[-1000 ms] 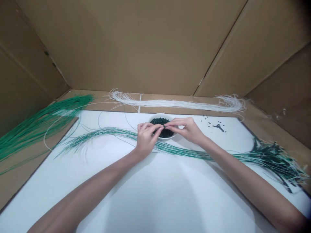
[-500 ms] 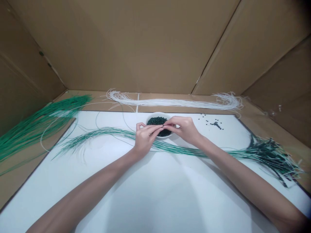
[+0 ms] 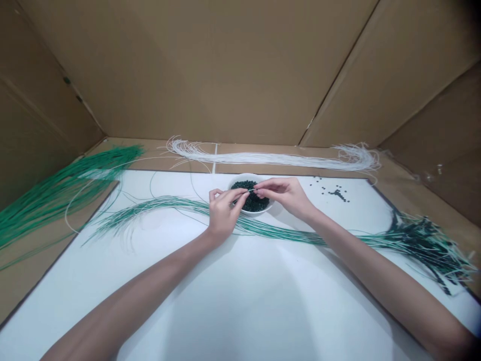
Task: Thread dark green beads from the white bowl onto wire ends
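Over a white bowl [image 3: 258, 214] of dark green beads [image 3: 244, 184], my two hands meet almost fingertip to fingertip. My left hand [image 3: 223, 209] pinches a thin strand [image 3: 251, 190], a short piece of which shows in the gap between the hands. At the other side of that gap, my right hand [image 3: 287, 194] is closed in a pinch on what looks like a tiny dark bead, mostly covered by the fingertips. A long bundle of green strands [image 3: 278, 230] runs beneath both wrists, with dark beaded ends [image 3: 424, 240] at the right.
Loose dark beads [image 3: 340, 194] lie scattered right of the bowl on the white board [image 3: 210, 311]. Behind the board stretches a bundle of white strands [image 3: 278, 159]. More green strands [image 3: 67, 185] spread at the left. Cardboard walls [image 3: 210, 70] enclose the back and sides.
My fingertips have drawn slightly apart, and a bit of strand now shows between them. The whole view has shifted a little; the bowl and bundles lie as before.
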Available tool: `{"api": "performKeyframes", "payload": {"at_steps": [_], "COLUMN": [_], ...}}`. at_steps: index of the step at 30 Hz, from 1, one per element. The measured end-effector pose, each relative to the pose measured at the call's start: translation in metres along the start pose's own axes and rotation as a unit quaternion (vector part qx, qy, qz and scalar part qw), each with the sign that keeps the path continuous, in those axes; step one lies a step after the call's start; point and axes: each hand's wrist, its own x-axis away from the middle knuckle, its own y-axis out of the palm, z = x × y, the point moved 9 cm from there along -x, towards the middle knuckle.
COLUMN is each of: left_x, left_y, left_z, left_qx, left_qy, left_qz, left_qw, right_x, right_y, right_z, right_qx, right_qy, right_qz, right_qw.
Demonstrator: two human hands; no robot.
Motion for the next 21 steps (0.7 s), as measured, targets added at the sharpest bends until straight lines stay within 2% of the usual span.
{"api": "performKeyframes", "payload": {"at_steps": [9,16,21], "left_x": [0.0009,0.0009,0.0008], "left_y": [-0.0008,-0.0020,-0.0026], "left_z": [0.0052,0.0079,0.0078], "left_qx": [0.009,0.004,0.002], "left_qy": [0.027,0.035,0.032], "left_qz": [0.003,0.001,0.003], "left_qw": [1.000,0.999,0.999], "right_x": [0.0013,0.0007,0.0005], "right_y": [-0.0005,-0.0044,-0.0054], "right_z": [-0.0012,-0.0039,-0.0025], "right_qx": [-0.041,-0.003,-0.006], "right_qy": [0.009,-0.012,0.000], "right_qz": [0.009,0.029,0.032], "right_qw": [0.999,1.000,0.999]}}
